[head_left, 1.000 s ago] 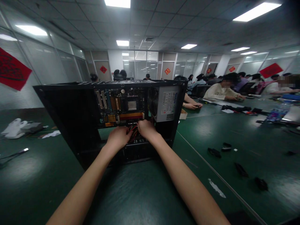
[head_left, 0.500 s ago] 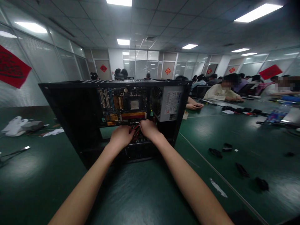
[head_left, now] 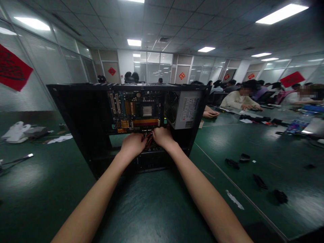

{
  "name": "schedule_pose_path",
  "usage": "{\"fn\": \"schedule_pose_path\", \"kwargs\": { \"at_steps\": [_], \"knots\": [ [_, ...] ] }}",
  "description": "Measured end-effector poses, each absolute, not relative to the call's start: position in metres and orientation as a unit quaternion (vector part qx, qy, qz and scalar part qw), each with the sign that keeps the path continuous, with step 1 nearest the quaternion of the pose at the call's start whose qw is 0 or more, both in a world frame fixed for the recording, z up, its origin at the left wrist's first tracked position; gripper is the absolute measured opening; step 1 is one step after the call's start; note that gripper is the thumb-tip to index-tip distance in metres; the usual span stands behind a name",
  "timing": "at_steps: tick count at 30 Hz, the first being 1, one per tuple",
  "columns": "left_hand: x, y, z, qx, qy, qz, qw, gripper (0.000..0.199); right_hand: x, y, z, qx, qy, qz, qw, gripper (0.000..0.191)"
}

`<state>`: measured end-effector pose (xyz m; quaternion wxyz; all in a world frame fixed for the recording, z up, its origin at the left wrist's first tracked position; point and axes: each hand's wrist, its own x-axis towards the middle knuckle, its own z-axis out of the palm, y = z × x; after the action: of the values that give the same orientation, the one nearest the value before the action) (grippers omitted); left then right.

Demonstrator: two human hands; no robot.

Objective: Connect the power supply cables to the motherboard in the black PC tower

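Observation:
In front of me an open black computer case stands on the green table. Inside it, a motherboard carries a square metal-topped chip and coloured slots. At the upper right of the case sits a silver power supply with a fan. A bundle of red and dark cables runs below the board. My left hand is closed at the bundle's left side. From the right, my right hand has its fingers curled on the same cables. The fingertips are partly hidden.
Black plastic parts and a torn white scrap lie on the table at right. White plastic and a grey box are at left. Across the table a co-worker's hand shows beside the case; other people sit behind.
The case appears shifted slightly right and up in view. Both my hands stay at the cables, the left a little nearer the right. A seated co-worker's hand has moved.

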<state>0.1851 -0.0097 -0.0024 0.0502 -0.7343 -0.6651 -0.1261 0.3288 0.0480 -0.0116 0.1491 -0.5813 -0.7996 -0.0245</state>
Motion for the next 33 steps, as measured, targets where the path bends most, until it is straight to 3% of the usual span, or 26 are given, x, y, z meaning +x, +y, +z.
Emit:
{"fn": "schedule_pose_path", "kwargs": {
  "at_steps": [6, 33],
  "knots": [
    [0.185, -0.010, -0.003, -0.729, -0.672, -0.123, 0.048, 0.044, 0.327, 0.046, -0.012, -0.579, -0.805, -0.040, 0.124, 0.035],
    [0.173, 0.003, -0.007, -0.710, -0.684, -0.155, 0.071, 0.047, 0.329, 0.050, -0.014, -0.572, -0.804, -0.031, 0.162, 0.037]
  ]
}}
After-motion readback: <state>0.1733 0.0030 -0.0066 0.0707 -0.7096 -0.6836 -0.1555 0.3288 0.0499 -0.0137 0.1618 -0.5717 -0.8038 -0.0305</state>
